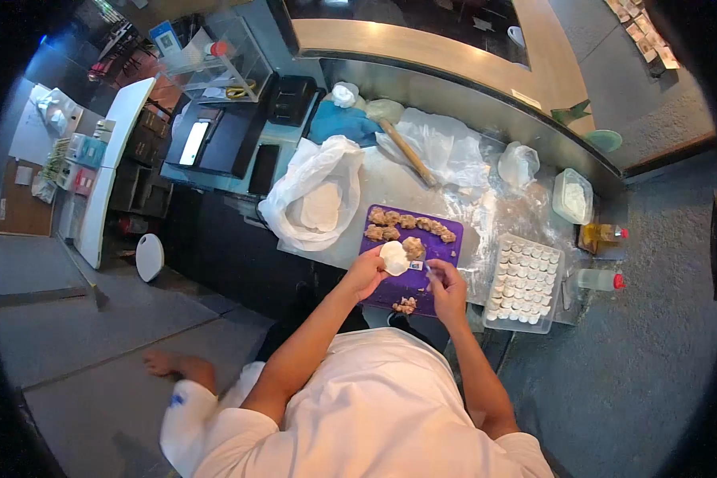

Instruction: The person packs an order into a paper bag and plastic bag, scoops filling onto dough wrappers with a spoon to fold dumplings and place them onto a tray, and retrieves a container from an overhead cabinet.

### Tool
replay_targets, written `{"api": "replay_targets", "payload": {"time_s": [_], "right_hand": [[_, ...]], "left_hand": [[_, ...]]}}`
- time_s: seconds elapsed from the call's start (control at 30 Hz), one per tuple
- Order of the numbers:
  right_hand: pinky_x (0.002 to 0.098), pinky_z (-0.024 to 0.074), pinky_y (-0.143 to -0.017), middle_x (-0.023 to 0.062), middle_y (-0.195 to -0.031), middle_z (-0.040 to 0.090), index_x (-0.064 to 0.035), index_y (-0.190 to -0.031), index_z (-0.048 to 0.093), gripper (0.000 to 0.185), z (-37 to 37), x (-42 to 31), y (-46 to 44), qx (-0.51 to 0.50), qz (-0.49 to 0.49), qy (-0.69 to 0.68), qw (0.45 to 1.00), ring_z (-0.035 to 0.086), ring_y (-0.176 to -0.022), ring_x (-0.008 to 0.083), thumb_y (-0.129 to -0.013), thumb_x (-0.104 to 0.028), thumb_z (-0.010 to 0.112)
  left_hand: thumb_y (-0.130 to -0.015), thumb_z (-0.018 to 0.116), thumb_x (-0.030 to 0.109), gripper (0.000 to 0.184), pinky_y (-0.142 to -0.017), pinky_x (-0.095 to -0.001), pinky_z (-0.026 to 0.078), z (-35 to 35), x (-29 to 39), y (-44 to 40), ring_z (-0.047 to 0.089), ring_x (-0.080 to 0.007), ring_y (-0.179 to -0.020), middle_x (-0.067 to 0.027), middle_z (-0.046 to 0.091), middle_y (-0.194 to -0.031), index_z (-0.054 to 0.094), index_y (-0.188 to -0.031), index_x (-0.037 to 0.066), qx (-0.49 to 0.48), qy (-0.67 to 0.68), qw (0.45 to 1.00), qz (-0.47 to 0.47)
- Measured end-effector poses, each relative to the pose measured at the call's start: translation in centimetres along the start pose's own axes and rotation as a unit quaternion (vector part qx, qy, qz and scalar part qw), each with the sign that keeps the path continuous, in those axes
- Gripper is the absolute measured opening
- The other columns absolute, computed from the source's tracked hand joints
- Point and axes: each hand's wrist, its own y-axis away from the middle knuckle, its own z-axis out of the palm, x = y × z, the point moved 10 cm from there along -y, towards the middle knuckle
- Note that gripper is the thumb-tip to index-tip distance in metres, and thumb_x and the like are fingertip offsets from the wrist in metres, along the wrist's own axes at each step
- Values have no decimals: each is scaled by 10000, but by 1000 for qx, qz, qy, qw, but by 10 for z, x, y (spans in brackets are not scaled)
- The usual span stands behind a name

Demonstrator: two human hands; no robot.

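A pale dough round (pixel 393 259) is held by the left hand's grip (pixel 364 272) over the purple board (pixel 384 293), a brown lump (pixel 413 246) just to its right; a thin tool (pixel 429 272) is pinched by the right hand (pixel 448 288).

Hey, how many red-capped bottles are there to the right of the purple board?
2: a bottle of yellow liquid just below the small tub, and a clear bottle right of the larger tub. Others may be hidden.

The dough round (pixel 394 259) looks matt. Near the surface's (pixel 374 187) front edge lies a smooth plastic board (pixel 448 252), toward its left edge a crinkled plastic bag (pixel 284 209), toward its far edge a wooden rod (pixel 406 151).
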Motion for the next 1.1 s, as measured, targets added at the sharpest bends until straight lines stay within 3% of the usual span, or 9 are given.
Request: {"api": "replay_targets", "payload": {"time_s": [0.07,0.2,0.3,0.5,0.6,0.8,0.9,1.0,1.1], "right_hand": [[227,468,-631,-5,-885,640,-23,-1143,688,213,5,-12,6,-4,-24,24,999,554,-707,57,-947,31,626],[390,532,-700,142,-935,682,-26,-1101,718,308,1,-72,20,34,-180,284,941,667,-780,299,-828,90,633],[399,528,-690,139,-903,661,-55,-1109,721,339,-1,-103,30,66,-265,371,888,655,-788,331,-817,95,635],[409,533,-702,126,-924,663,-66,-1116,718,366,-12,-128,30,85,-229,362,900,667,-814,312,-806,104,626],[436,539,-723,143,-946,678,-26,-1094,710,374,0,-132,33,51,-256,355,898,666,-845,340,-749,98,638],[416,531,-765,117,-988,685,-55,-1087,717,359,-4,-144,32,70,-277,366,886,669,-882,320,-778,105,630],[438,520,-789,116,-996,687,-42,-1073,708,354,8,-157,35,50,-333,365,868,665,-906,321,-748,80,637],[439,512,-785,119,-1022,696,-47,-1062,713,352,16,-153,35,-4,-323,373,870,663,-910,318,-739,77,644],[433,507,-778,122,-1044,699,-56,-1072,713,363,5,-156,34,33,-352,359,864,663,-909,320,-737,67,647]], "left_hand": [[-851,397,-97,578,-1123,-416,461,31,14,10,589,-268,-1282,-168,595,-1377,487,-1420,-50,-46,30,998,-4],[-852,401,-113,564,-1111,-425,473,38,24,14,607,-281,-1260,-164,609,-1349,498,-1402,-40,-25,13,999,18],[-872,408,-101,544,-1109,-418,477,40,28,16,614,-272,-1249,-158,611,-1349,498,-1404,-37,-54,48,997,25],[-901,419,-96,511,-1105,-414,482,50,37,29,616,-255,-1250,-146,618,-1341,506,-1400,-31,-71,60,995,32],[-912,428,-93,499,-1092,-405,495,52,38,31,625,-246,-1237,-139,624,-1333,509,-1400,-29,-81,53,995,28],[-916,436,-80,496,-1053,-387,529,54,48,44,650,-228,-1199,-141,630,-1329,513,-1403,-30,-81,9,997,17],[-909,432,-85,506,-1059,-394,526,56,49,48,649,-236,-1202,-148,628,-1334,510,-1407,-35,-94,5,996,4],[-900,424,-93,523,-1064,-404,526,55,53,48,645,-251,-1213,-153,625,-1335,501,-1414,-41,-105,29,994,7],[-892,416,-100,536,-1064,-411,527,51,54,51,641,-267,-1222,-160,620,-1341,496,-1419,-44,-82,32,996,5]]}}
